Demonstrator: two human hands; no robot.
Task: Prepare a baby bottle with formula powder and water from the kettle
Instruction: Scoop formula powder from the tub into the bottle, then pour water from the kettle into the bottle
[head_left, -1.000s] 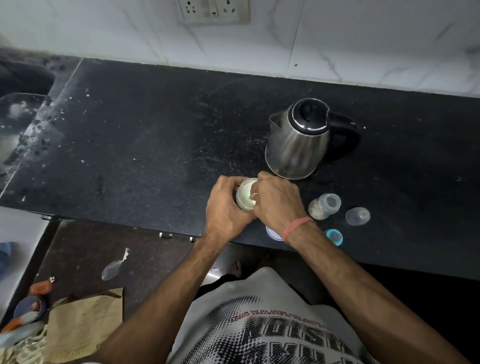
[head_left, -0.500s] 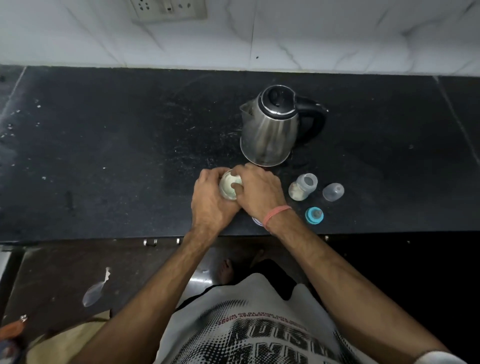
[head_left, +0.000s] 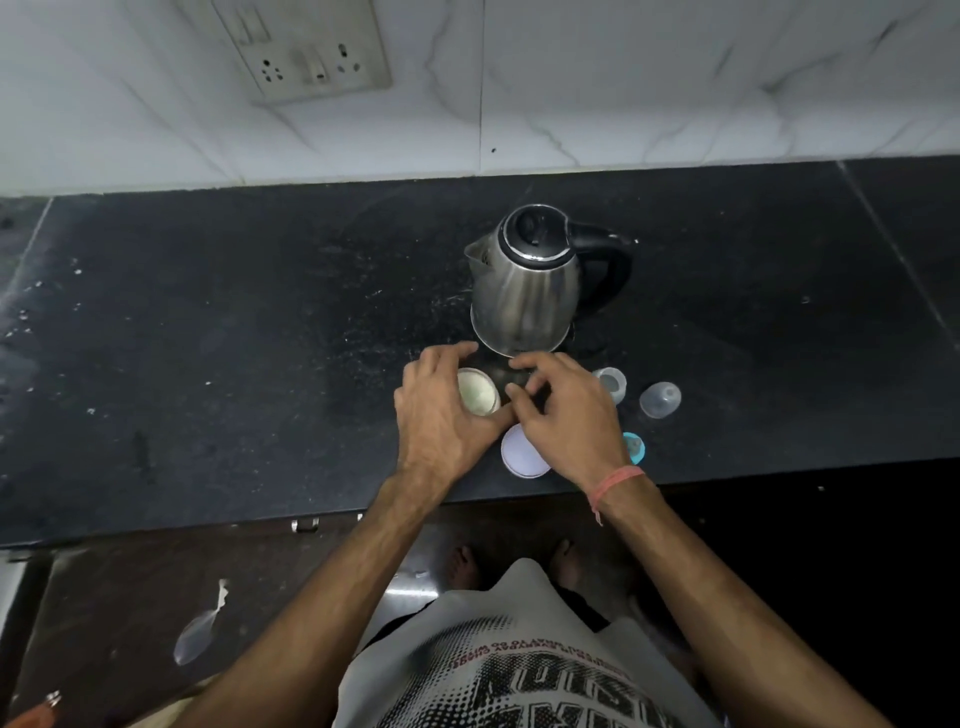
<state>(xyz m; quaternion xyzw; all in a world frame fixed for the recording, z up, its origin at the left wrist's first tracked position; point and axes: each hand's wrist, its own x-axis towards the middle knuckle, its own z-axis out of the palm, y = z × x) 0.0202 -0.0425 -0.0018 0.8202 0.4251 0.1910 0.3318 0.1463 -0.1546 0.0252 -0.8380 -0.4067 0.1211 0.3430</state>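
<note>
While bent over the near edge of the black counter (head_left: 260, 338), wears a white printed shirt (head_left: 519, 665) at the very bottom of view, with bare feet (head_left: 465, 564) on the dark floor just beyond it. Reaches both forearms forward onto the counter, with a pink thread band (head_left: 615, 480) around the right wrist. Close to the near edge, flat on the counter: a round white lid (head_left: 524, 454), partly hidden under the right hand (head_left: 566, 415). To its right, partly behind the right wrist, a teal collar ring (head_left: 635, 447). Slightly farther, left hand (head_left: 441, 415) wrapped around an open formula tub (head_left: 478, 391), clamped on its left side, pale powder showing inside. Right hand held just right of the tub, fingers spread apart and loosely curled, thumb tip close to the left hand. Just right of that hand, upright and uncapped on the counter, the baby bottle (head_left: 612, 382), touched by neither hand. Farther right, apart from the bottle, a clear dome cap (head_left: 660, 399). Beyond the hands, near but not touching, a steel kettle (head_left: 524, 280) with black lid down, spout to the left, handle to the right. Farthest back, white marbled wall tiles (head_left: 675, 78) with a socket plate (head_left: 306, 47) at upper left.
</note>
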